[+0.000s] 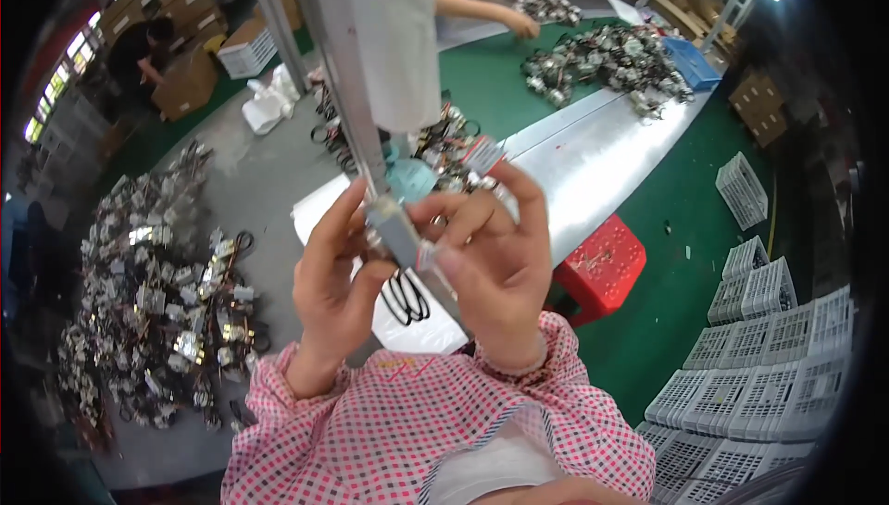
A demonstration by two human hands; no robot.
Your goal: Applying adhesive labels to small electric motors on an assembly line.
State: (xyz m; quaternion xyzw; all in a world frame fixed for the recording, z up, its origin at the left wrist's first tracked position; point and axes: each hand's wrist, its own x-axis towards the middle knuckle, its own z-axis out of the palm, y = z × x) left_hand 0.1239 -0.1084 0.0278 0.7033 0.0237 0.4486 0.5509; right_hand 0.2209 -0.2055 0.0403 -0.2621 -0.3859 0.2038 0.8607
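Held up in front of my chest is a small grey box-shaped part (394,232), apparently with a black cable (406,299) hanging in loops beneath it. My left hand (326,283) is closed on the part's left side, fingers and thumb pinching it. From the other side, my right hand (505,269) has its thumb and forefinger closed at the part's lower end, where a small white-and-red label (424,255) shows. A white-and-red label card (483,155) sticks up at another right fingertip. A white sheet or bag (421,334) lies below the hands.
A large heap of wired parts (167,292) covers the table's left. A metal post (343,70) rises ahead beside a white roll (398,42). Across the table, another person's arm (486,12) reaches toward more parts (607,65). A red stool (607,264) and white crates (750,375) stand right.
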